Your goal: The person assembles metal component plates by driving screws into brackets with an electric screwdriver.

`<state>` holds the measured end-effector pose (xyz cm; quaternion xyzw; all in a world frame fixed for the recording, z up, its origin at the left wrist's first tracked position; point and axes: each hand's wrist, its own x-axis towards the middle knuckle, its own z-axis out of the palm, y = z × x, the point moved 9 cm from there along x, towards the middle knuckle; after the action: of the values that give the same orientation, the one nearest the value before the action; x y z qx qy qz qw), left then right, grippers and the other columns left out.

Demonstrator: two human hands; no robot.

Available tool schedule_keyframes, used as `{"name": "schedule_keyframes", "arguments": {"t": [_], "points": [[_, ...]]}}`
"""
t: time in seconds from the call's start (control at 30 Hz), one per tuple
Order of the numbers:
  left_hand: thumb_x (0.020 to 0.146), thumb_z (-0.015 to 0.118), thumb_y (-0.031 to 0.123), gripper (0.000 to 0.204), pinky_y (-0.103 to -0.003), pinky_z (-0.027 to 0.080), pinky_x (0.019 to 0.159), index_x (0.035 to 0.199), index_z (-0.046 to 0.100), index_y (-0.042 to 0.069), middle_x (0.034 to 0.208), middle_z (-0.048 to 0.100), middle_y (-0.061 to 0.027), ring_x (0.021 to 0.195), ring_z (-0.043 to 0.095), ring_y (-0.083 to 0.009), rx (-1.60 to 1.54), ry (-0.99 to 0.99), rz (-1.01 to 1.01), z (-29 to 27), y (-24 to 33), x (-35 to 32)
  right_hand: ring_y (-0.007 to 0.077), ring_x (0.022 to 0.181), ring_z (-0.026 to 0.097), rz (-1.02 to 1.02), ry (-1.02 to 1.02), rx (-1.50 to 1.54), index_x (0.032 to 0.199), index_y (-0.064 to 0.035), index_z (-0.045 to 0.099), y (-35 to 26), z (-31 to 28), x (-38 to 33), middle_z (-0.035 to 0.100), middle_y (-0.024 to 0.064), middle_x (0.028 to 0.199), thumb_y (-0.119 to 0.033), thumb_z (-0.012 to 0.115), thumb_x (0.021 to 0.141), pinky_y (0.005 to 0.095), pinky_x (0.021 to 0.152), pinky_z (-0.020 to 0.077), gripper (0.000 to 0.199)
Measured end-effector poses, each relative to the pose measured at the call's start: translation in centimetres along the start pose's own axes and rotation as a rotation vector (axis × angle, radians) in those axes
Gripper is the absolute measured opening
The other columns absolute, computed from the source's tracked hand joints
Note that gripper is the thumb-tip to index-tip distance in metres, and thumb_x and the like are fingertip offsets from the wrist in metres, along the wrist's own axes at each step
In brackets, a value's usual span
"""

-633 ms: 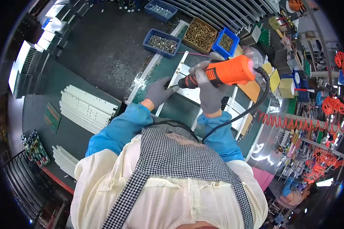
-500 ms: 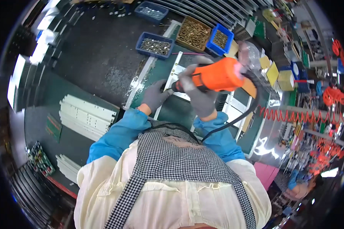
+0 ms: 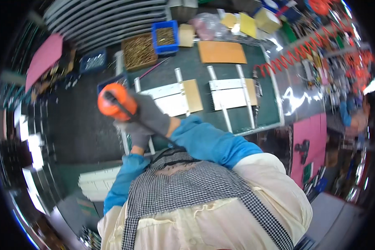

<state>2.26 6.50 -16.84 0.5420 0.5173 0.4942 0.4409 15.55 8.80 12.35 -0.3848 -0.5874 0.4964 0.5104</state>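
In my gloved right hand [image 3: 153, 116] is an orange electric screwdriver [image 3: 117, 102], seen from its rear end, with a black cord running back over my forearm. My left hand [image 3: 138, 135], in a grey glove, lies close below it; its fingers are hidden behind the right hand and the tool. To the right of my hands lies a white metal panel [image 3: 171, 102] crossed by narrow white rails, with a tan board [image 3: 192, 96] at its side. A second, similar white panel [image 3: 229, 95] with rails lies farther right. The screwdriver's tip is hidden.
Beyond the panels stand a cardboard box of brass-coloured screws [image 3: 138, 53], a blue bin of small parts [image 3: 165, 37] and an orange sheet [image 3: 222, 52]. A dark blue bin [image 3: 93, 61] stands far left. White slotted strips [image 3: 96, 183] are stacked near left. A red coiled hose [image 3: 296, 52] hangs right.
The view has swung round, so the bench appears turned and shifted. The screwdriver, sideways before, now shows its rear end toward me. My right hand still holds it, and the left stays close.
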Motion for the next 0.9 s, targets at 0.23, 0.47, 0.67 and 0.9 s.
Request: {"name": "schedule_keyframes", "arguments": {"t": [0.23,0.47,0.67,0.9], "points": [[0.094,0.064,0.024,0.053,-0.037,0.044,0.101,0.137,0.046,0.000,0.133,0.055,-0.0150,0.120,0.055,-0.0249,-0.065,-0.069,-0.182,1.6,7.5,0.4,0.0181,0.091,0.066,-0.092,-0.096,0.110,0.126,-0.0061,0.054,-5.2,-3.2,-1.7,0.066,0.0062,0.099,-0.012,0.079,0.074,0.0323,0.082,0.0537,0.058],[0.086,0.075,0.026,0.061,-0.036,0.047,0.096,0.133,0.051,-0.005,0.121,0.063,-0.0173,0.113,0.060,-0.0236,0.063,-0.213,-0.362,3.4,9.2,-0.2,0.0155,0.086,0.064,-0.233,0.637,0.387,0.125,-0.0043,0.045,-11.1,-19.7,-14.3,0.061,0.0052,0.101,0.000,0.070,0.080,0.0317,0.075,0.0534,0.052],[0.085,0.074,0.039,0.071,-0.038,0.043,0.103,0.136,0.049,-0.003,0.127,0.061,-0.0218,0.119,0.057,-0.0306,0.369,-0.134,-0.299,1.2,10.7,-0.2,0.0164,0.086,0.062,-0.517,0.813,0.421,0.122,-0.0041,0.046,-15.0,-34.2,-24.5,0.061,0.0056,0.100,-0.001,0.066,0.083,0.0323,0.078,0.0518,0.044],[0.080,0.076,0.046,0.076,-0.038,0.045,0.102,0.136,0.052,0.001,0.130,0.060,-0.0211,0.120,0.058,-0.0319,0.612,0.163,-0.367,-1.2,17.8,-2.1,0.0174,0.087,0.061,-0.477,0.901,0.625,0.117,-0.0038,0.048,-12.5,-48.1,-29.9,0.060,0.0061,0.100,-0.002,0.062,0.085,0.0331,0.081,0.0499,0.035]]}}
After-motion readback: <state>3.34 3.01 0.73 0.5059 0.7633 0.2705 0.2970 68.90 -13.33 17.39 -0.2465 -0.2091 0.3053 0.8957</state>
